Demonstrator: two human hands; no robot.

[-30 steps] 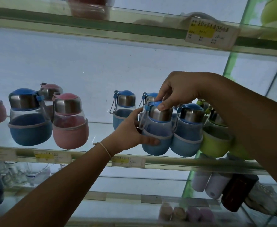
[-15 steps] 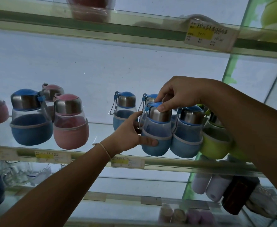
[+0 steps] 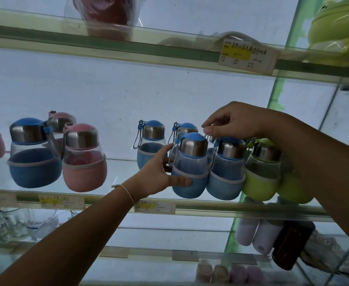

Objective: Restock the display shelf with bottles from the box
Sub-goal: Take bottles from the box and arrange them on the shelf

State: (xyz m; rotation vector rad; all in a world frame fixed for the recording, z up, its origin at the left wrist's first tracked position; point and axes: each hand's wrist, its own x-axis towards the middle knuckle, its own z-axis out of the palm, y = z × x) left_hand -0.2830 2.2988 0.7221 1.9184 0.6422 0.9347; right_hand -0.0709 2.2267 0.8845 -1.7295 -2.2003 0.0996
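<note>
The blue bottle point(image 3: 192, 162) stands in the front row of the middle glass shelf point(image 3: 200, 207), close to its front edge. On its right side it touches a second blue bottle point(image 3: 226, 172), and after that one comes a green bottle point(image 3: 260, 176), also touching. Two more blue bottles, one point(image 3: 151, 145) to the left and one point(image 3: 185, 129) directly behind, stand in the back row, so there is little room behind. To the left there is a free stretch of glass up to the pink bottle point(image 3: 83, 159) and the large blue bottle point(image 3: 33, 155). Above the caps there is much free height under the upper shelf point(image 3: 128, 50), which carries a price label point(image 3: 248, 56) on its edge.

The shelves are of clear glass and the wall behind is pale. On the shelf below lie white cylinders point(image 3: 254, 234).

The left hand point(image 3: 157, 174) comes up from below and grips the blue bottle on its sleeve, the thumb across the front and the fingers behind. A thin bracelet point(image 3: 128, 191) is on this wrist. The right hand point(image 3: 237, 120) reaches in from the right and hangs just above the cap, with thumb and first finger brought together at the tips; whether they pinch a strap or nothing I cannot tell
</note>
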